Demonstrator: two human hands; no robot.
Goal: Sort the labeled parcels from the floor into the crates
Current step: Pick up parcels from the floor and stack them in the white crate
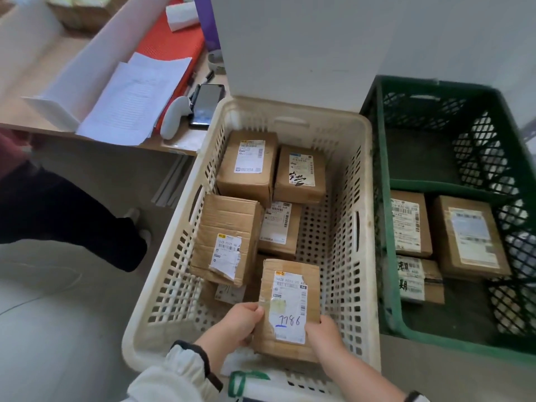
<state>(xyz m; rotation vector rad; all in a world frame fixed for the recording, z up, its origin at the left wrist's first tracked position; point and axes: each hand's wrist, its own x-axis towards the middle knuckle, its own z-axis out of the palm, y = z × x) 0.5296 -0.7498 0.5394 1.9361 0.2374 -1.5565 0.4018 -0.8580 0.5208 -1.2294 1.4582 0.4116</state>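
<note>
Two crates stand side by side: the white crate (345,227), holding several parcels, and the green crate (387,227), holding three. Over the white crate's near end is the labelled parcel (290,288) marked 1786. It looks best lowered flat into the bare gap beside the others, label up, before letting go. Left hand (235,323) and right hand (322,332) grip its lower corners, fingers (255,310) curled round the cardboard.
</note>
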